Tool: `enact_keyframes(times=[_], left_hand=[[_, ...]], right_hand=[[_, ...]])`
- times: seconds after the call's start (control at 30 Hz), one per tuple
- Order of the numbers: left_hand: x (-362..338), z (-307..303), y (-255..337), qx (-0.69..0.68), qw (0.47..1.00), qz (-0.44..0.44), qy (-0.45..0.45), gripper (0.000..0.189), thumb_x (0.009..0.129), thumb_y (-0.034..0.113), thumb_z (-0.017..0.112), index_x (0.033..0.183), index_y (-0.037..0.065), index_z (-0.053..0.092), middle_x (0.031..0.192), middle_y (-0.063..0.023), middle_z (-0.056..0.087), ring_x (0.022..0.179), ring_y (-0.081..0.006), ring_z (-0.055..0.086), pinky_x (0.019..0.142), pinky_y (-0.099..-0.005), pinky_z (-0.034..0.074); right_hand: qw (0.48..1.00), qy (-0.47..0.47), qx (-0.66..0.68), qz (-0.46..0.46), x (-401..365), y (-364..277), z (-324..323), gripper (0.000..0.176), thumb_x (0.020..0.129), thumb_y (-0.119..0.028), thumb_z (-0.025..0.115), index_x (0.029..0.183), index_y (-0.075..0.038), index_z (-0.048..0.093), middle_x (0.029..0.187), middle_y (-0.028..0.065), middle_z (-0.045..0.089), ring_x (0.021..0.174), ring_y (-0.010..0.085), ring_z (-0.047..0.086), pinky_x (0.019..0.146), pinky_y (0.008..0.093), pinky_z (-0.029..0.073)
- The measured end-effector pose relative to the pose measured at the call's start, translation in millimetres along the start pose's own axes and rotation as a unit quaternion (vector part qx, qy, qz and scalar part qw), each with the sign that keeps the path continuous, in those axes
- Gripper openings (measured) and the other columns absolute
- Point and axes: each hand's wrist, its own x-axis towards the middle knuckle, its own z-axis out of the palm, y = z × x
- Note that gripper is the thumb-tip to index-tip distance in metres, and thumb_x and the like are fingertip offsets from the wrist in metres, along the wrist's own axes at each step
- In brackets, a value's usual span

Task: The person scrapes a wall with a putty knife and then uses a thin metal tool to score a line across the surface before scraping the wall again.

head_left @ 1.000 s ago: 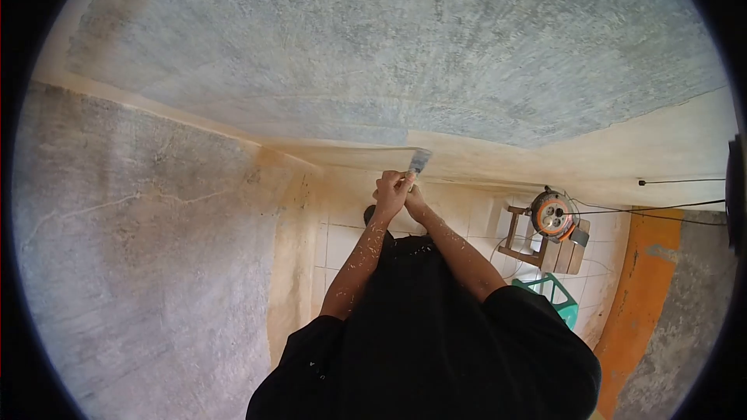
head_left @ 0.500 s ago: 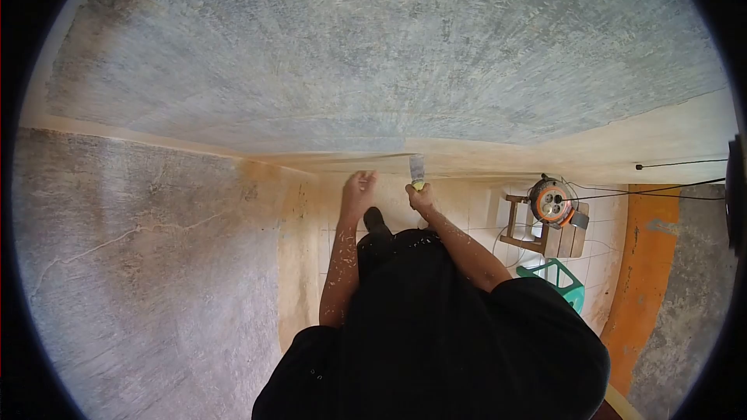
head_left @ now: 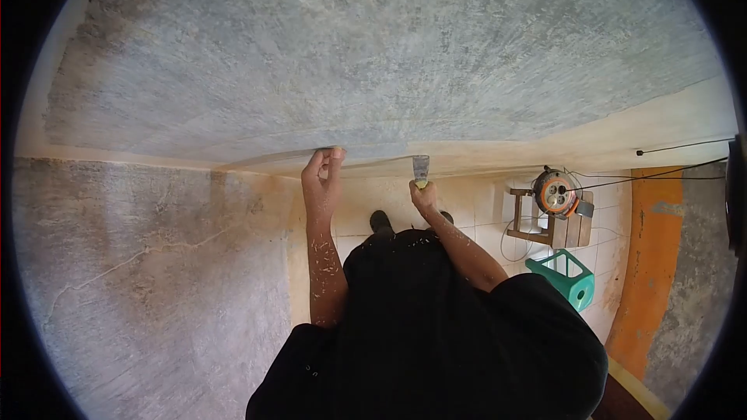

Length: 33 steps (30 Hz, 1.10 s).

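My left hand (head_left: pixel 320 180) is raised at the wall (head_left: pixel 350 70) in front of me, fingertips at the edge between its grey scraped surface and the cream paint below. Its fingers are bent and partly apart, with nothing visible in them. My right hand (head_left: pixel 424 196) is closed round the yellowish handle of a scraper (head_left: pixel 421 167), whose flat grey blade points up by the cream strip of the wall. Pale flakes cling to both forearms and the black clothing.
On the right, an orange and black cable reel (head_left: pixel 557 193) rests on a wooden stool (head_left: pixel 572 233), its cords running right. A green plastic stool (head_left: pixel 572 278) stands nearer. A grey side wall (head_left: pixel 156 264) is at the left, an orange-painted band (head_left: pixel 647 264) far right.
My left hand has moved up and to the left, to the wall. The right hand with the scraper has barely shifted. Both feet now show below, where mainly one showed earlier.
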Motion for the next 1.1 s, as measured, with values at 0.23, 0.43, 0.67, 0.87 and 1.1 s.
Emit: enact_keyframes(times=[0.23,0.43,0.67,0.87,1.1], left_hand=[[1,-12,4,0.052,0.998,0.009,-0.03,0.031,0.095,0.029,0.058,0.095,-0.001,0.065,0.091,-0.0091,0.07,0.087,-0.0169,0.062,0.08,-0.032,0.045],[-2,-13,-1,0.02,0.999,0.007,-0.043,0.031,0.095,0.029,0.058,0.096,0.0,0.066,0.092,-0.009,0.07,0.087,-0.0169,0.062,0.078,-0.0323,0.046],[3,-14,11,0.031,0.998,-0.012,-0.055,0.035,0.093,0.034,0.059,0.098,-0.001,0.065,0.091,-0.0088,0.067,0.084,-0.0176,0.061,0.078,-0.0319,0.046],[1,-12,10,0.065,0.996,0.006,-0.057,0.039,0.093,0.037,0.059,0.101,-0.001,0.064,0.095,-0.0095,0.065,0.09,-0.0163,0.058,0.079,-0.0324,0.047],[-4,-6,19,0.082,0.996,0.009,-0.045,0.038,0.093,0.037,0.059,0.101,0.0,0.064,0.096,-0.0098,0.064,0.091,-0.0188,0.058,0.078,-0.0322,0.047]], right_hand=[[0.998,-0.019,0.018,0.052,-9,2,-3,0.034,0.08,-0.024,0.06,0.062,0.004,0.055,0.048,0.0082,0.052,0.047,0.0177,0.055,0.045,0.0372,0.041],[0.999,0.027,-0.004,-0.029,-7,16,7,0.035,0.083,-0.022,0.06,0.054,-0.006,0.048,0.046,0.0008,0.048,0.038,0.0122,0.049,0.037,0.0297,0.038],[0.999,0.006,0.034,0.034,4,11,8,0.035,0.08,-0.025,0.062,0.062,0.004,0.056,0.049,0.0111,0.052,0.05,0.0174,0.056,0.047,0.0385,0.041],[0.999,0.02,-0.021,-0.017,2,8,-4,0.035,0.08,-0.025,0.063,0.063,0.006,0.058,0.049,0.0123,0.053,0.051,0.0163,0.057,0.046,0.0382,0.042],[0.997,0.012,-0.026,-0.071,16,11,-2,0.035,0.083,-0.027,0.064,0.066,0.003,0.057,0.054,0.0093,0.055,0.053,0.0142,0.054,0.048,0.0363,0.041]])
